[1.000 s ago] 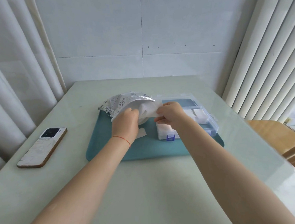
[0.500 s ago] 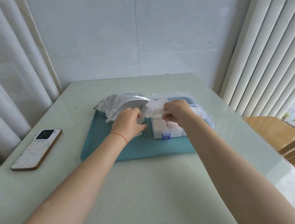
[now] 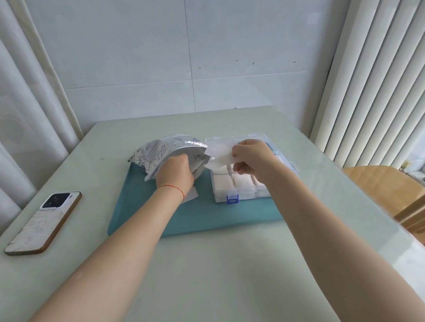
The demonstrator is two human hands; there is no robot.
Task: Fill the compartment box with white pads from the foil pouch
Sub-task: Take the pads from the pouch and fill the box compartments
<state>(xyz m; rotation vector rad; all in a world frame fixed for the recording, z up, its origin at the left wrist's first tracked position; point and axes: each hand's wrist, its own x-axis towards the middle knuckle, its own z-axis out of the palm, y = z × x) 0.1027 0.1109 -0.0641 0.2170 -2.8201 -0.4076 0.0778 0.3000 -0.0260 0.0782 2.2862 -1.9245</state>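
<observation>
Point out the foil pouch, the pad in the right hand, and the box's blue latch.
foil pouch (image 3: 159, 149), head view, on its printed silver side.
white pad (image 3: 219, 153), head view, on its middle.
blue latch (image 3: 232, 199), head view, on its front face.

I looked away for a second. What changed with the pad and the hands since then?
The right hand drew the white pad out of the foil pouch toward the box. The left hand still holds the pouch's mouth.
</observation>
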